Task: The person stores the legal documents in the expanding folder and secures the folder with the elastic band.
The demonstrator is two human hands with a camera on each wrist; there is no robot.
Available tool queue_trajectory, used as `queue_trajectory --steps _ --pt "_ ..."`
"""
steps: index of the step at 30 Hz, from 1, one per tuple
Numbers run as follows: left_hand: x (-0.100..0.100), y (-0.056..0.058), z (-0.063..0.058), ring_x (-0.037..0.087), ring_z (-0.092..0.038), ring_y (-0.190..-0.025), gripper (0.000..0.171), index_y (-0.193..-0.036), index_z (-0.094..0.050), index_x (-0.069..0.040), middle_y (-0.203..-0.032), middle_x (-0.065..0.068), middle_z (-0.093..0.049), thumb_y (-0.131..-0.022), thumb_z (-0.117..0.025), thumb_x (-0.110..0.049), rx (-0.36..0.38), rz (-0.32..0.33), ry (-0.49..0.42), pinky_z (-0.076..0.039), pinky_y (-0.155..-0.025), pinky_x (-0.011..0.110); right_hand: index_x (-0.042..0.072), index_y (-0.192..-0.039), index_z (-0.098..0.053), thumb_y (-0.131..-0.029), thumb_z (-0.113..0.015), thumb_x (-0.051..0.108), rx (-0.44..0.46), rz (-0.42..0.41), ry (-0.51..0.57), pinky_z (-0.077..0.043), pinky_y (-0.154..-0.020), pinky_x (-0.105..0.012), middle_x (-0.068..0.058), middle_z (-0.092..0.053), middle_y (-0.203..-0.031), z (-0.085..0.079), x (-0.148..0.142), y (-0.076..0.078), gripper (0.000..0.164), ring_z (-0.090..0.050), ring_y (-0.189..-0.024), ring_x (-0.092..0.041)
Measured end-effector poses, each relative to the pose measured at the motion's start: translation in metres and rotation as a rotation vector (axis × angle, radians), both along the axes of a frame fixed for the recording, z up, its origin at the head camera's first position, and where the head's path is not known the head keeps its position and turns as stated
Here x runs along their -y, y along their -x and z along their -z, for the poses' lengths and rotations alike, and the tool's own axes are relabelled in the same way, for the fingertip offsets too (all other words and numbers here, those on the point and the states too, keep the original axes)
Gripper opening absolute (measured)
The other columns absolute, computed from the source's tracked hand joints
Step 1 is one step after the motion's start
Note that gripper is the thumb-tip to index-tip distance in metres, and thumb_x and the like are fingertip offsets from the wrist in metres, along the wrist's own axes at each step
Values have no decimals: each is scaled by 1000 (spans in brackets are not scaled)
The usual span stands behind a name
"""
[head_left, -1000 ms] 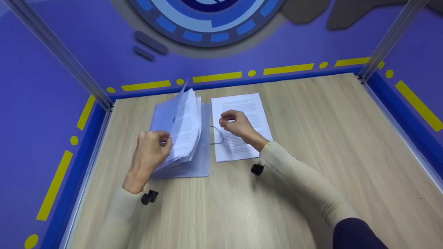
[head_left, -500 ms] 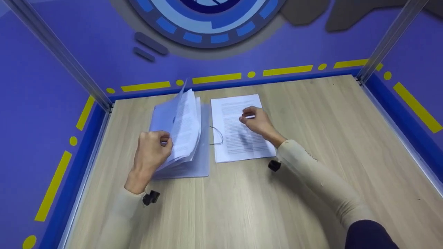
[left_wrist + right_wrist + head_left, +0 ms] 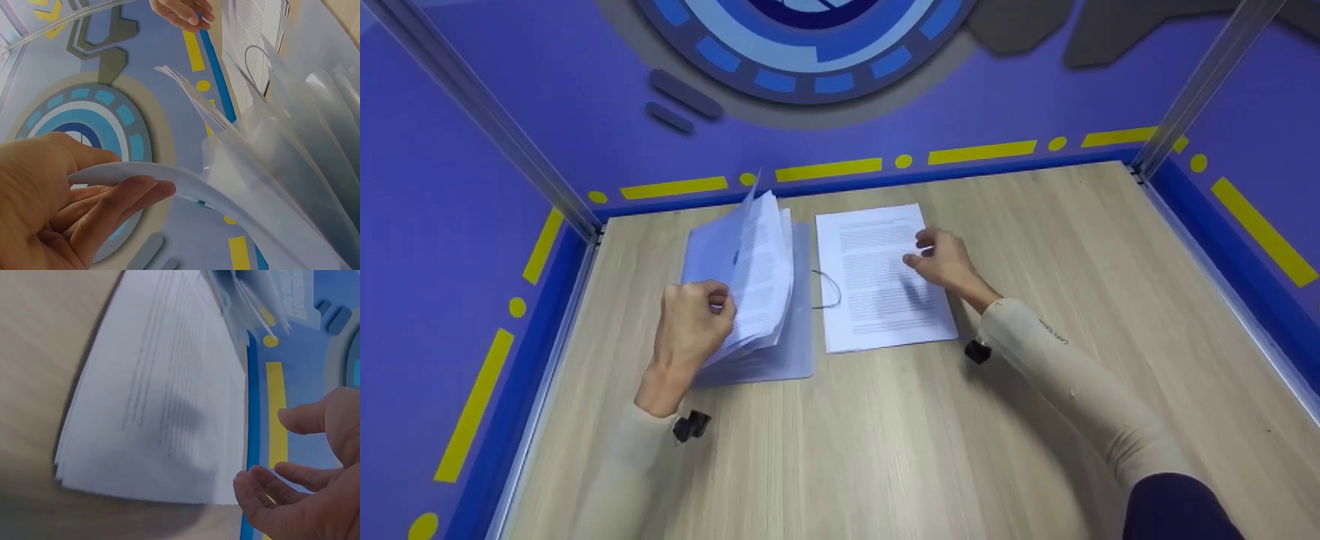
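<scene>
We join the action with the left hand [image 3: 690, 330] at left of centre in the head view, and what a grip we have there: thumb and fingertips pinching the edge of a thin, pale sheet, as the left wrist view shows up close. Whether that edge is cover or paper, we can't tell! The sheet belongs to the folder [image 3: 799, 364], clear plastic, sitting left of centre and fanned partly open, its printed pages [image 3: 761, 274] tilted up, with its lower right corner flat on the table [image 3: 885, 457]. Over to the middle of the frame, and we find the paper stack [image 3: 874, 292], lying flat just beside the folder, text side up, its sheets slightly uneven at one corner in the right wrist view. A thin cord [image 3: 838, 289] loops out from the folder's right edge and over the stack's left side. And here's the right hand [image 3: 949, 262], right of centre, poised above the stack's right edge, thumb held well apart from gently curved fingers, its shadow falling on the print! Both forearms wear pale sleeves [image 3: 1072, 386], each with a small black camera [image 3: 979, 352] at the wrist. Behind it all, we've got the blue wall [image 3: 802, 139] with its yellow dashes and a big round emblem [image 3: 817, 56] top centre.
</scene>
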State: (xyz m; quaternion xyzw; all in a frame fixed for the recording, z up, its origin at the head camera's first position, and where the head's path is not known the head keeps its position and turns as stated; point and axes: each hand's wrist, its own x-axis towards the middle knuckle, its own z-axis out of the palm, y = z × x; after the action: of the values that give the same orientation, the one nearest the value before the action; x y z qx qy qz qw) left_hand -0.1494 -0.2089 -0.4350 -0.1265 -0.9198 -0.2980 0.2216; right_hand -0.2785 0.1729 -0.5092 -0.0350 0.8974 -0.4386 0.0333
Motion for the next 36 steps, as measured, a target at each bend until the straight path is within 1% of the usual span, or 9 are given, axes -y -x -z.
queue_trajectory --steps 5,8,11,13,19,24,28,31,36 --pt "0 0 1 35 -80 -71 10 -89 -79 14 -81 27 -78 -85 -72 10 -2 -2 -7 -67 -65 47 -7 -146 -56 -99 -74 16 -12 2 -88 -54 -109 -54 -27 -63 -142 8 -7 -1 56 -62 -130 -41" --pt "0 0 1 36 -80 -71 10 -90 -79 14 -81 27 -78 -85 -72 10 -5 -1 -11 -67 -65 47 -6 -147 -55 -98 -75 16 -2 13 -114 -54 -108 -53 -26 -63 -139 11 -12 -1 57 -63 -126 -39" --pt "0 1 0 35 -80 -71 9 -90 -79 15 -81 27 -78 -85 -72 10 -2 -3 -13 -67 -65 47 -6 -142 -58 -96 -76 14 8 24 -117 -55 -100 -50 -25 -66 -130 13 -16 -1 53 -63 -115 -35" --pt "0 1 0 36 -80 -72 9 -90 -79 15 -81 27 -78 -85 -72 10 1 -5 -14 -67 -65 47 -6 -140 -59 -95 -77 13 15 27 -117 -56 -98 -49 -25 -68 -127 14 -19 -1 52 -64 -111 -34" --pt "0 0 0 35 -80 -70 10 -89 -79 14 -80 26 -78 -84 -71 10 -10 -14 -5 -67 -65 48 -11 -139 -58 -89 -82 7 24 45 -100 -58 -101 -50 -28 -68 -128 21 -22 0 58 -68 -116 -38" --pt "0 -1 2 36 -80 -71 9 -90 -79 15 -81 27 -78 -84 -72 11 -10 -8 -12 -67 -64 48 -10 -127 -63 -84 -85 0 -9 42 -98 -58 -87 -41 -25 -70 -118 29 -17 -4 50 -67 -102 -33" --pt "-1 -1 3 36 -80 -72 10 -90 -79 14 -82 27 -78 -85 -70 12 -4 -8 -19 -67 -65 47 -10 -121 -64 -82 -86 -2 -23 43 -97 -55 -80 -37 -23 -70 -112 29 -15 -5 46 -65 -95 -29" --pt "-2 0 3 36 -80 -73 11 -90 -79 14 -83 27 -78 -86 -70 12 1 -10 -21 -67 -65 48 -9 -118 -64 -81 -87 -3 -1 53 -87 -52 -78 -36 -22 -68 -109 28 -15 -5 44 -62 -93 -28" --pt "-2 1 2 36 -80 -72 9 -90 -79 15 -82 27 -78 -85 -72 11 1 -9 -20 -67 -64 47 -9 -121 -62 -82 -86 -3 52 75 -83 -51 -79 -36 -21 -64 -110 26 -15 -3 46 -59 -95 -28"
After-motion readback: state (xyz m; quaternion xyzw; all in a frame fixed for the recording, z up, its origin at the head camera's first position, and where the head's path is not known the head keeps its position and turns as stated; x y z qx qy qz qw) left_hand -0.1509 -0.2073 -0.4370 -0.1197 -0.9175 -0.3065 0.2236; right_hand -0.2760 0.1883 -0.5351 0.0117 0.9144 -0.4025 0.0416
